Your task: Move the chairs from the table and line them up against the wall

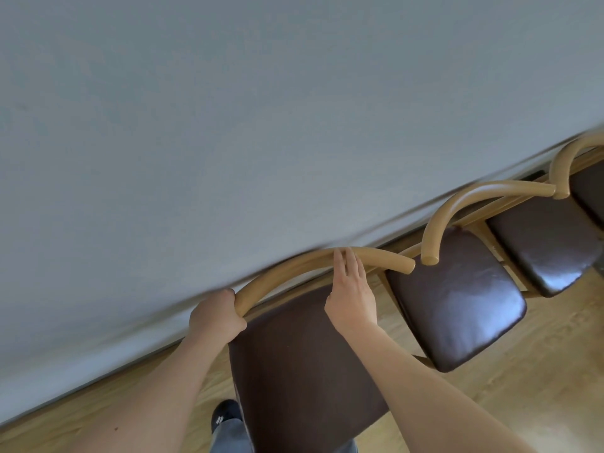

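A wooden chair with a dark brown padded seat and a curved light-wood backrest stands right below me, its back close to the grey wall. My left hand is closed around the left end of the backrest rail. My right hand rests on the rail's middle with fingers stretched out flat, not wrapped around it. A second matching chair stands just to the right along the wall, its rail end almost touching the first chair's. A third chair follows it, and part of another chair shows at the right edge.
Light wood flooring runs in front of the chairs. A pale skirting strip lines the wall's base. My shoe and trouser leg are at the chair's front left.
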Motion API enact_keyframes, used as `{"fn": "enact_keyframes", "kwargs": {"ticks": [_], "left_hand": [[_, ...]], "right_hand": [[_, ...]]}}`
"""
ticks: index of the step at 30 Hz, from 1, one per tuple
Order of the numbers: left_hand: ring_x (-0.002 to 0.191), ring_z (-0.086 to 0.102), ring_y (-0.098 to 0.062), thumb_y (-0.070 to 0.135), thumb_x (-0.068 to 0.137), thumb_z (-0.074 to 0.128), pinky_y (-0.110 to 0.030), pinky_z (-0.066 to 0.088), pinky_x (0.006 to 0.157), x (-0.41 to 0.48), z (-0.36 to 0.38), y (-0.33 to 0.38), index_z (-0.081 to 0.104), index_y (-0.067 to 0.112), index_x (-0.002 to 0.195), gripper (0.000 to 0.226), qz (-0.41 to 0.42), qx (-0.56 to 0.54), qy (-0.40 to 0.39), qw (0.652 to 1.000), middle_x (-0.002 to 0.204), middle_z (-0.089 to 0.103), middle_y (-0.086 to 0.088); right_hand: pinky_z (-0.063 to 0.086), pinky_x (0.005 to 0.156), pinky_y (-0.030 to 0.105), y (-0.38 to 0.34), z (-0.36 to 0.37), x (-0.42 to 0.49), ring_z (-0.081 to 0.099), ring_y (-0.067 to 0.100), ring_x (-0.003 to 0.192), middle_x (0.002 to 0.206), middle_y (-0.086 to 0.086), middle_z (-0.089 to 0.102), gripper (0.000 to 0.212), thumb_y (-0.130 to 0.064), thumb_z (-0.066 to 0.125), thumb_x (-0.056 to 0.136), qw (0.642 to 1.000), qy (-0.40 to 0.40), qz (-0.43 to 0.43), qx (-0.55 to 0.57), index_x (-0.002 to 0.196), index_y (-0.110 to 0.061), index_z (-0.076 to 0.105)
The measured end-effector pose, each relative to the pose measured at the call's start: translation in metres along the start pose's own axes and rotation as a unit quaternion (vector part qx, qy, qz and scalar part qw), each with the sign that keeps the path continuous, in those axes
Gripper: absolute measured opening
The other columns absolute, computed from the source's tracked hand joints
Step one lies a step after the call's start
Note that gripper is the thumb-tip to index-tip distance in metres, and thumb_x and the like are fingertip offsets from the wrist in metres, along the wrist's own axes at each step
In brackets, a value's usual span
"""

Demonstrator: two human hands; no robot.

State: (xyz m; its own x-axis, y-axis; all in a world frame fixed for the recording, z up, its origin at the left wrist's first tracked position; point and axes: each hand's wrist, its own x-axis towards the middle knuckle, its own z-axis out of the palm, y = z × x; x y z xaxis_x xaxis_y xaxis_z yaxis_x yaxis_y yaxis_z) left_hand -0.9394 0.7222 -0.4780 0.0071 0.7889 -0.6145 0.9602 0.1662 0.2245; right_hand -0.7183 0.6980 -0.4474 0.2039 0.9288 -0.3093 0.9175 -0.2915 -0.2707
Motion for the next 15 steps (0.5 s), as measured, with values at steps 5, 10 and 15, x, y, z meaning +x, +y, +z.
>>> {"fn": "enact_keyframes", "kwargs": {"ticks": [5,10,15], "left_hand": [[0.077,0.061,-0.022,0.014,0.066,0.068,-0.029,0.050,0.061,-0.003,-0.008,0.003,0.059,0.014,0.095,0.030,0.023,0.016,-0.002,1.000,0.082,0.061,-0.002],[0.093,0.060,-0.025,0.018,0.077,0.063,-0.033,0.049,0.069,-0.014,-0.018,0.015,0.052,0.015,0.116,0.041,0.092,0.026,0.031,0.995,0.105,0.063,-0.005],[0.109,0.055,-0.026,0.016,0.085,0.057,-0.036,0.050,0.080,-0.029,-0.023,0.035,0.047,0.015,0.128,0.044,0.198,0.053,0.126,0.971,0.124,0.055,-0.003]], "right_hand": [[0.024,0.118,0.035,0.002,-0.005,-0.001,0.000,0.024,0.150,0.163,0.006,0.001,0.083,-0.002,0.051,0.089,1.000,-0.018,0.003,-0.008,0.153,-0.015,0.002],[0.020,0.119,0.034,0.000,-0.014,-0.013,0.003,0.024,0.149,0.162,0.007,0.007,0.079,-0.005,0.053,0.089,0.999,-0.031,0.005,-0.012,0.153,-0.015,0.008],[0.031,0.111,0.030,0.003,-0.032,-0.035,0.013,0.022,0.147,0.156,0.006,0.022,0.066,-0.006,0.054,0.089,1.000,-0.019,0.008,-0.008,0.148,-0.014,0.025]]}}
